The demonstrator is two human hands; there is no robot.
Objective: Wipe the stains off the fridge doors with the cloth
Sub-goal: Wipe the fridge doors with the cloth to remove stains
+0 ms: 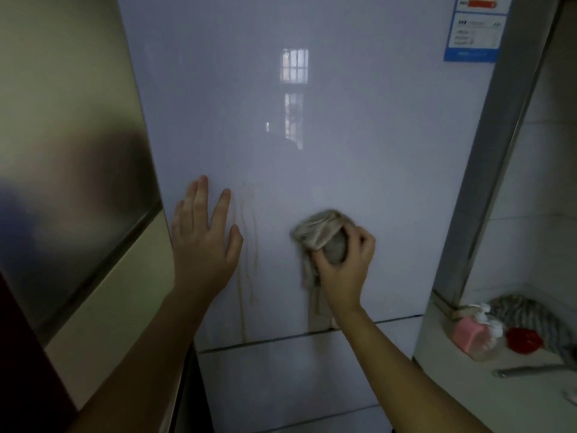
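A glossy white upper fridge door (312,135) fills the middle of the head view. Thin brownish drip stains (248,245) run down it, from about mid height to the door's bottom edge. My left hand (204,242) lies flat on the door with fingers spread, just left of the stains. My right hand (346,260) presses a crumpled grey-beige cloth (318,232) against the door, to the right of the stains. A strip of the cloth hangs down below my fist. A lower door (281,385) begins under a dark gap.
A brushed-metal and cream cabinet side (71,170) stands close on the left. At the right, a white counter (468,385) carries a pink bottle (471,335), a red item (524,340) and a striped cloth (524,314). A blue-edged label (473,29) sits on the door's top right.
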